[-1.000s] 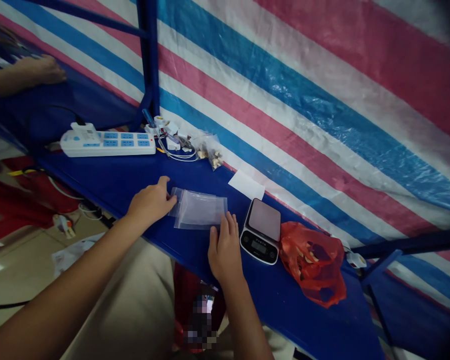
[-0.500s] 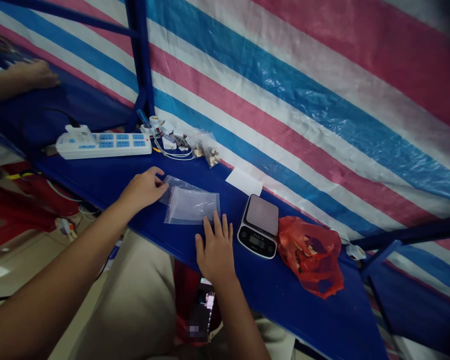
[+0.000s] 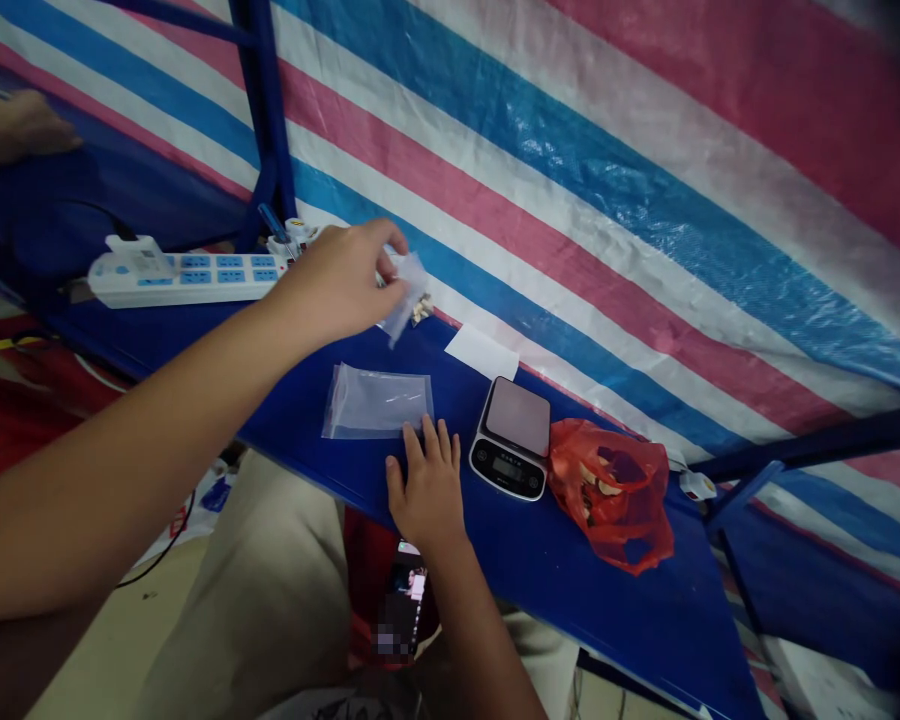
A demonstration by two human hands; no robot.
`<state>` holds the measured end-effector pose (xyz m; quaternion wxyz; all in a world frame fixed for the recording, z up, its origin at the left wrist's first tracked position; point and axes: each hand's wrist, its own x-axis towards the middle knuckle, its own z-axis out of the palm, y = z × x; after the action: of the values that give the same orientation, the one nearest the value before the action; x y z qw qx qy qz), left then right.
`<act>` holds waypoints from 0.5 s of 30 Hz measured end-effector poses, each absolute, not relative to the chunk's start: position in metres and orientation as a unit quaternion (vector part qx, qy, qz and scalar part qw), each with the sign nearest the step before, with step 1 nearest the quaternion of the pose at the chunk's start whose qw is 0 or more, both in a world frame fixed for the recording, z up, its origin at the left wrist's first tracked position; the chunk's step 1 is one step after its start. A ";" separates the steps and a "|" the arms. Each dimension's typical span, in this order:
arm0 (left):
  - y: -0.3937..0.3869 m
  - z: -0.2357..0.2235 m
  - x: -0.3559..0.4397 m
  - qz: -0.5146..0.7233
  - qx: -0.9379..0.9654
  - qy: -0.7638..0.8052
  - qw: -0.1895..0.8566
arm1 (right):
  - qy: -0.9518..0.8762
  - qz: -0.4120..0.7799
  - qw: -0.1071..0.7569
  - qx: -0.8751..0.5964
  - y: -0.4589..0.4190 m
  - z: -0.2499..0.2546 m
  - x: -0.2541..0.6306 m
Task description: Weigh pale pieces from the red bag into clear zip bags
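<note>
Raised over the back of the blue table (image 3: 570,610), my left hand (image 3: 349,275) pinches a clear plastic bag (image 3: 406,310) between thumb and fingers. The bag hangs in front of a filled bag (image 3: 422,308) with pale pieces in it, partly hiding it. My right hand (image 3: 427,485) lies flat with fingers spread, its fingertips at the lower right edge of a stack of clear zip bags (image 3: 379,402). Right of that hand stands a kitchen scale (image 3: 511,435) with a bare weighing plate.
A red plastic bag (image 3: 615,490) with pale pieces inside sits right of the scale. White paper (image 3: 484,350) lies near the striped sheet wall. A power strip (image 3: 187,275) is at the back left. Another person's hand (image 3: 26,125) shows at far left. A phone (image 3: 405,600) is below the table edge.
My left hand has drawn one clear bag off the stack and carried it up and right, toward the back of the table. My right hand has stayed by the stack.
</note>
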<state>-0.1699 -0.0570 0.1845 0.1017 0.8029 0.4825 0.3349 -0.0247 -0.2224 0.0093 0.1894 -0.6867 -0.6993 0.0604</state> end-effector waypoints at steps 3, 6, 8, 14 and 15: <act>-0.066 0.167 -0.155 0.325 0.788 0.484 0.196 | -0.698 0.066 0.210 -0.682 -0.226 0.011 -0.020; -0.072 0.125 -0.160 0.240 0.769 0.527 0.273 | -0.689 0.099 0.265 -0.667 -0.247 0.025 -0.008; -0.076 0.097 -0.170 0.198 0.769 0.548 0.262 | -0.667 0.134 0.317 -0.661 -0.276 0.036 0.000; -0.093 0.052 -0.193 0.191 0.764 0.602 0.134 | -0.593 0.247 0.227 -0.732 -0.377 -0.002 0.006; -0.095 0.048 -0.194 0.208 0.763 0.600 0.121 | -0.597 0.258 0.172 -0.740 -0.381 -0.019 0.005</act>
<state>-0.1944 -0.0948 0.0476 0.1215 0.7629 0.6001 0.2076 0.0048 -0.3811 -0.0195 0.1724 -0.7400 -0.5969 0.2575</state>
